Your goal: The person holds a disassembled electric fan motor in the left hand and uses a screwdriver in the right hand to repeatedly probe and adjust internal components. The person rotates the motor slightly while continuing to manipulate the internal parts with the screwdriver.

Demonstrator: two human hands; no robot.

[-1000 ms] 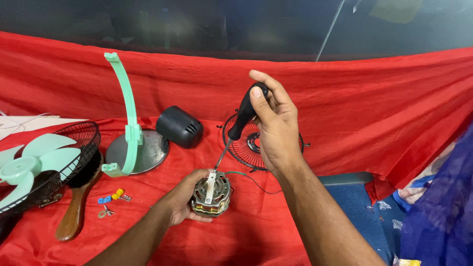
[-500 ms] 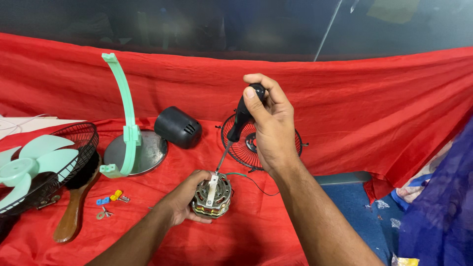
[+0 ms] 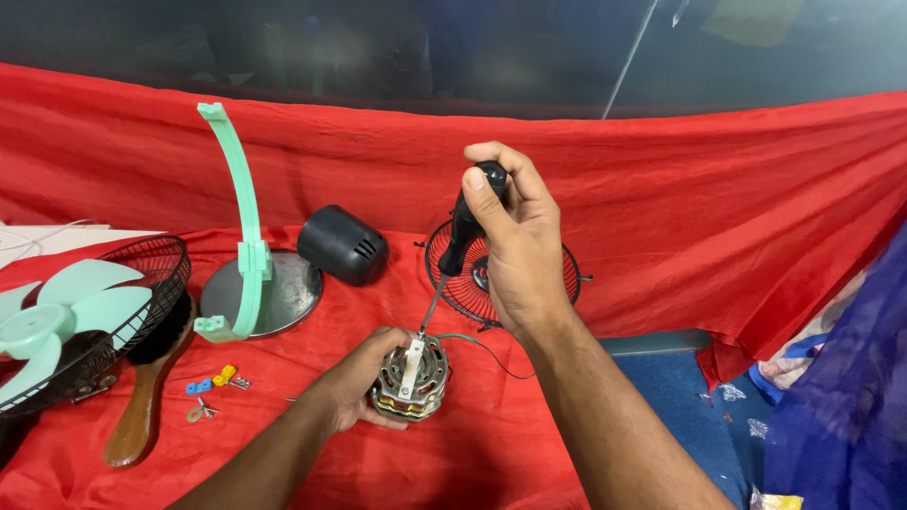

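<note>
Red cloth [image 3: 737, 217] under motor [image 3: 410, 378], screwdriver [image 3: 463, 231]

The right hand [image 3: 515, 241] grips the black handle of a screwdriver [image 3: 455, 247], its tip set on top of a fan motor [image 3: 410, 376]. The left hand [image 3: 357, 378] cups the motor from the left on the red cloth [image 3: 718, 198]. Behind stand a black motor cover [image 3: 342, 245], a round wire grille [image 3: 453, 274] and a mint-green stand [image 3: 244, 227] on its metal base; at far left lie mint blades [image 3: 57, 307] in a guard, beside a wooden brush [image 3: 142, 397]
</note>
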